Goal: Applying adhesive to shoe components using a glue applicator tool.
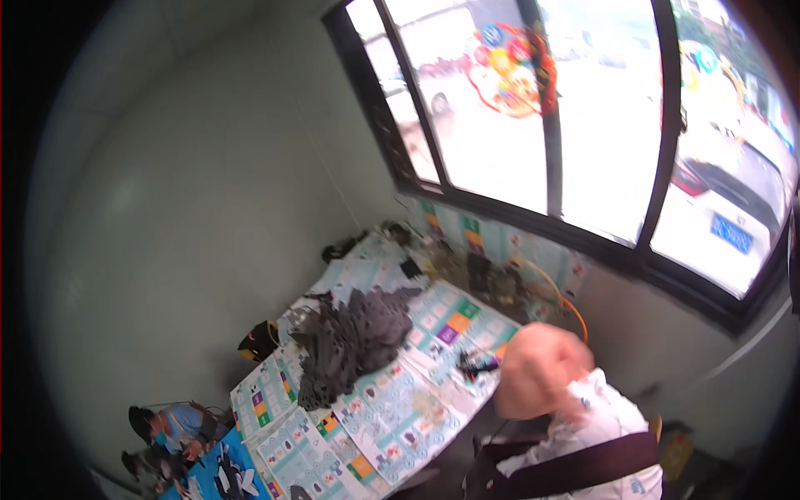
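My right hand [542, 371], in a white patterned sleeve [612, 417], is raised close to the camera at the lower right. It is smeared by motion. The fingers look bent, but I cannot make out whether anything is between them. Just left of it, on the table, lies a small dark object with a purple part [477, 364]. A crumpled heap of dark grey cloth [354, 337] rests farther left, apart from the hand. Beneath these, printed sheets cover the table [400, 433]. My left hand is out of view.
A black strap [575, 467] crosses the white clothing. Clutter [492, 279] and an orange hose [562, 292] lie below the window [500, 125]. A black and yellow item [258, 340] sits at the table's left edge. Two people [179, 429] work beside a blue surface [196, 483].
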### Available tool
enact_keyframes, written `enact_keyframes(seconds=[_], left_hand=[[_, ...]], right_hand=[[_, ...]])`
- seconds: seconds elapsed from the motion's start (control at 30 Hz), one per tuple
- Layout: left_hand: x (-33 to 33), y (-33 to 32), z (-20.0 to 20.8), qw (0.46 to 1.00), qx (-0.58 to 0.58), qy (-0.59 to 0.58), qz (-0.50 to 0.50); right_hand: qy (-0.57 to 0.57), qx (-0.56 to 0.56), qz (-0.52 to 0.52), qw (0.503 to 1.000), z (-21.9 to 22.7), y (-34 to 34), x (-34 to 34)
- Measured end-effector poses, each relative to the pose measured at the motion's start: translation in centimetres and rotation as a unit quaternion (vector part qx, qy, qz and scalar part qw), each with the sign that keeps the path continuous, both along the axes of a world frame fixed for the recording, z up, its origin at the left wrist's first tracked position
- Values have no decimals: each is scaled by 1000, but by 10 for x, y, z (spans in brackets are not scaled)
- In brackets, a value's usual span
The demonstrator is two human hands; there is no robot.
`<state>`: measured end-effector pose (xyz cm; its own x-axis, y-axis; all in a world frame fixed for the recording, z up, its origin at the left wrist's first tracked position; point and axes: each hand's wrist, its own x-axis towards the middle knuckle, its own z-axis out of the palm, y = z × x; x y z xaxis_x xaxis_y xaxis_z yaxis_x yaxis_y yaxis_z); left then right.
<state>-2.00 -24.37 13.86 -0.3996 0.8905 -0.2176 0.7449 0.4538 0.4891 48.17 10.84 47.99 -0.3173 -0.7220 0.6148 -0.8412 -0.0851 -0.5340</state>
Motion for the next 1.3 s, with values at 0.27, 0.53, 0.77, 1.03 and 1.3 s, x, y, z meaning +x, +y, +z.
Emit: enact_keyframes(seconds=[0.27, 0.53, 0.77, 1.03, 1.3], left_hand=[[-55, -64, -50, 965, 19, 201, -169], [54, 11, 59, 961, 176, 212, 15], [108, 7, 99, 919, 287, 203, 177], [94, -28, 87, 904, 367, 139, 167], [91, -47, 79, 994, 87, 12, -62]], right_hand=[[-275, 235, -788, 499, -79, -41, -22], [-116, 146, -901, 391, -160, -74, -89], [98, 60, -825, 553, -168, -171, -209], [-305, 187, -613, 704, -210, -211, -259], [-342, -186, -491, 780, -254, -191, -249]])
